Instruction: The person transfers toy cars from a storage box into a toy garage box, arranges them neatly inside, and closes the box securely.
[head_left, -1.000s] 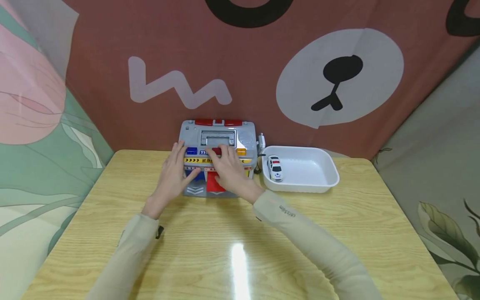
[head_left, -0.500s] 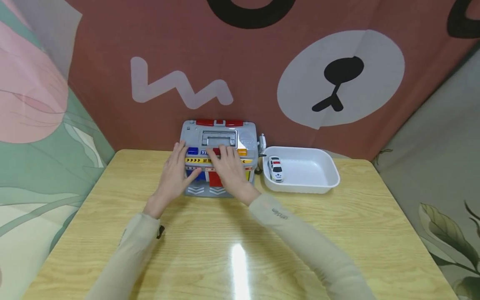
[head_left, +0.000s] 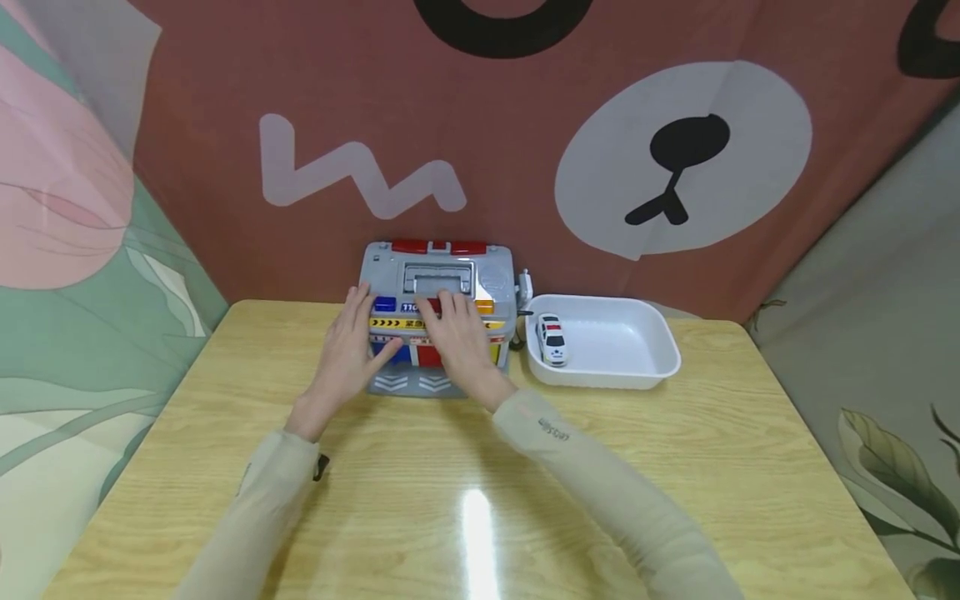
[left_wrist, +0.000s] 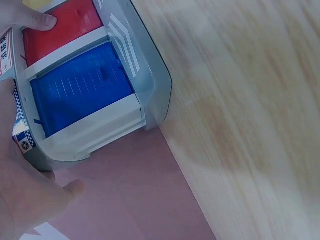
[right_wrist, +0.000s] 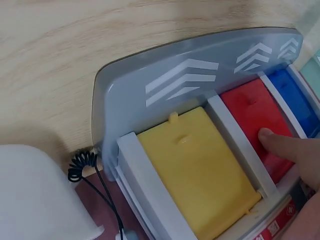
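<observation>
Grey and boxy, the toy garage [head_left: 438,283] sits at the back of the counter [head_left: 405,500]. Your left hand [head_left: 345,350] rests on its left side, fingers and thumb spread wide. Your right hand [head_left: 461,342] lies over the front edge, fingers stretched out on top, thumb touching the red door [right_wrist: 252,115]. That door is between the blue door [left_wrist: 82,90] and the yellow door [right_wrist: 195,170]. Just beside the garage, on the right, a white tub [head_left: 615,346] holds a toy police car [head_left: 552,340].
</observation>
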